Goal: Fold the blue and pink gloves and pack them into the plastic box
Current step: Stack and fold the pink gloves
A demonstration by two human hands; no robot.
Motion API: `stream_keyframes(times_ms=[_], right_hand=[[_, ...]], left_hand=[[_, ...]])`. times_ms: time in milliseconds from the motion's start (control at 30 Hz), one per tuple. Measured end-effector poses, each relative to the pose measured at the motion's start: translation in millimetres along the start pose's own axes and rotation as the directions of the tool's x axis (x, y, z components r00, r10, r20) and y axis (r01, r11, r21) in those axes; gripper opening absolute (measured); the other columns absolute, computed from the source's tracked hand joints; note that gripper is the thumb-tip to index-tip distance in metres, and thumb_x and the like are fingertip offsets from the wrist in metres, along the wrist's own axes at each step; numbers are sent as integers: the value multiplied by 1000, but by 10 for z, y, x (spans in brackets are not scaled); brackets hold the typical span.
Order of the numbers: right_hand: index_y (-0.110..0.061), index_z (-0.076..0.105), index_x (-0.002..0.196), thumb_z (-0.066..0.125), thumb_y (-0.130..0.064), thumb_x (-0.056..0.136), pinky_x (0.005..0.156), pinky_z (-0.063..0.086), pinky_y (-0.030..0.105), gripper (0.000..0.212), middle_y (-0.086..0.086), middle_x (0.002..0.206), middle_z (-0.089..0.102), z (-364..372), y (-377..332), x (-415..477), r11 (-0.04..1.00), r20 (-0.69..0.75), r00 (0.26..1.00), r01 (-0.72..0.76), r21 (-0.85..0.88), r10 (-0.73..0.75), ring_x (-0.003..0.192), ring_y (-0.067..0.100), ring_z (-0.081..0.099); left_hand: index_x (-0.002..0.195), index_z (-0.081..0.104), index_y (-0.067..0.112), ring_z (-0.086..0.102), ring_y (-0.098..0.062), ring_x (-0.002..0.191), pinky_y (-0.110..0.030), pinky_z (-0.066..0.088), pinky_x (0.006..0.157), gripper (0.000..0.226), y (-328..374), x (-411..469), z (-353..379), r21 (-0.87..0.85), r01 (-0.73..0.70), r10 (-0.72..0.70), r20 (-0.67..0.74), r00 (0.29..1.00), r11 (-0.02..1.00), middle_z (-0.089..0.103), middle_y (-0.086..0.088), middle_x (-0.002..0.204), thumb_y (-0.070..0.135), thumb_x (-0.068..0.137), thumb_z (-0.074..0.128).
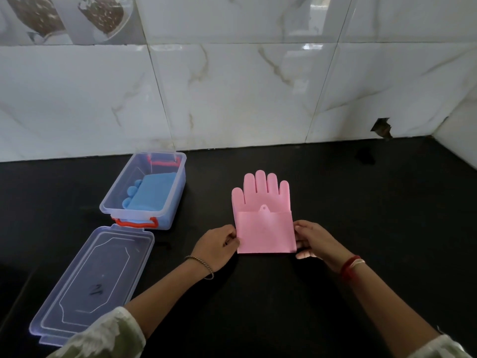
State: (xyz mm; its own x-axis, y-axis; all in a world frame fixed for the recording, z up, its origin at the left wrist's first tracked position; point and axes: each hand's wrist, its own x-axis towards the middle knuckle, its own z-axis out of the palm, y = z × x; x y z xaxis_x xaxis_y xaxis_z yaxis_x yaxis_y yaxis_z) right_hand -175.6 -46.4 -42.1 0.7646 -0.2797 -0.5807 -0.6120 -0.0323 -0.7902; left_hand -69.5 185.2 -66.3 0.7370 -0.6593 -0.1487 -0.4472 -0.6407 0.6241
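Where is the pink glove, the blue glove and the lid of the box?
pink glove [264, 231], head view, on its folded-up cuff.
blue glove [151, 193], head view, on its folded flat part inside the box.
lid [98, 275], head view, on its flat middle.

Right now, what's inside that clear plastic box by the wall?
A folded blue glove lies inside the plastic box, its fingertips poking out toward the left wall. The red handle shows through the far end. Anything beneath the glove is covered. The lid lies off, beside it.
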Motion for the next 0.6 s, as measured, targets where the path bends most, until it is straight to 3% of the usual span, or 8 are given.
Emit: stream_keyframes(times_ms=[100, 200, 267, 333, 467, 600], right_hand=[[-25, 58, 110, 37, -37, 98, 59, 57, 27, 28, 10, 110, 64, -36, 57, -23, 998, 65, 997, 36, 48, -39, 88, 21, 66], [-27, 57, 100, 51, -38, 92, 60, 55, 23, 15, -2, 107, 60, 23, 79, -3, 982, 16, 994, 112, -154, -110, 92, 15, 63], [-26, 56, 92, 53, -33, 92, 65, 52, 23, 8, -5, 98, 60, 87, 104, 53, 951, -111, 978, 142, -275, -178, 88, 11, 60], [-23, 56, 87, 49, -34, 94, 64, 48, 23, 15, -2, 91, 60, 158, 103, 94, 935, -214, 955, 127, -330, -205, 80, 12, 59], [-25, 50, 80, 43, -37, 96, 54, 41, 19, 22, -3, 78, 56, 261, 55, 111, 880, -280, 919, 128, -457, -279, 65, 9, 54], [-25, 50, 92, 41, -36, 97, 52, 45, 19, 15, -3, 79, 58, 294, 111, 114, 865, -326, 874, 181, -469, -360, 63, 10, 58]], left_hand=[[82, 47, 26, 51, -5, 65, -18, 41, 61, 15, 57, 22, 96, 36, 27, -23, -95, 995, 999, 52, 10, 71, 33, 95, 43], [81, 45, 25, 48, -6, 60, -18, 38, 57, 18, 107, -8, 177, 61, 29, -16, -195, 981, 998, 50, 8, 69, 34, 96, 40], [80, 43, 26, 47, -5, 58, -17, 35, 55, 19, 117, -18, 204, 82, 27, -7, -238, 971, 996, 50, 9, 68, 36, 97, 39], [78, 42, 28, 47, -4, 57, -16, 34, 54, 23, 122, 1, 206, 118, 37, -7, -242, 970, 992, 49, 9, 67, 40, 97, 37], [65, 38, 30, 43, -4, 54, -16, 34, 54, 36, 136, 50, 201, 196, 79, -37, -209, 977, 977, 45, 11, 61, 49, 95, 36], [73, 42, 28, 47, -6, 57, -19, 38, 59, 33, 104, 74, 230, 181, 72, -27, -240, 970, 981, 50, 9, 67, 50, 96, 34]])
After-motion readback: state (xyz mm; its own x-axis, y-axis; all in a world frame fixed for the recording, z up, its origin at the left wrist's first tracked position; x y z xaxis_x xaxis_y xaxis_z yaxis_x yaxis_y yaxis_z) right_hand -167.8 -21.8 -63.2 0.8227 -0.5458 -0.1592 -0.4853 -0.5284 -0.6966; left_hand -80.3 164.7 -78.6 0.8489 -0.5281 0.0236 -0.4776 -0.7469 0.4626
